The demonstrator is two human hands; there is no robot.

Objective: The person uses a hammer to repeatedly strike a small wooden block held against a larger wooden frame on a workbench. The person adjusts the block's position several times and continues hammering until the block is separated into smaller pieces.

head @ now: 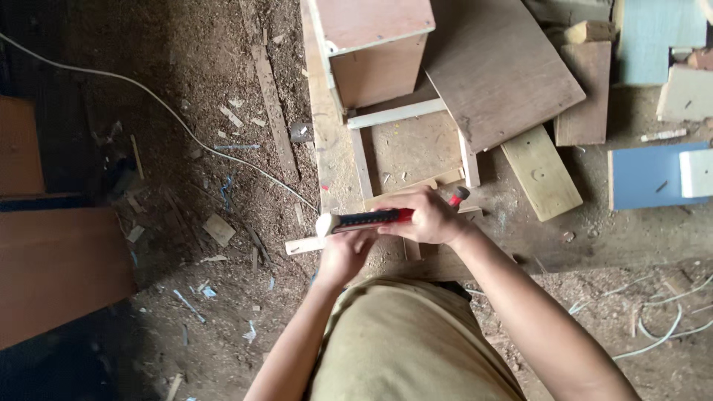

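Down low, right hand [429,217] gripping a red and black utility knife [371,219], left hand [343,256] closed under its tip, wooden box [375,48] far beyond, white cable [171,111] on the left.

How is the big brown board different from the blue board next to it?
The brown board is larger and lies tilted, leaning over a white frame and a pale plank. The blue board is smaller, lies square to the picture, and has a white block covering its right end. Both are flat panels lying on the dusty ground.
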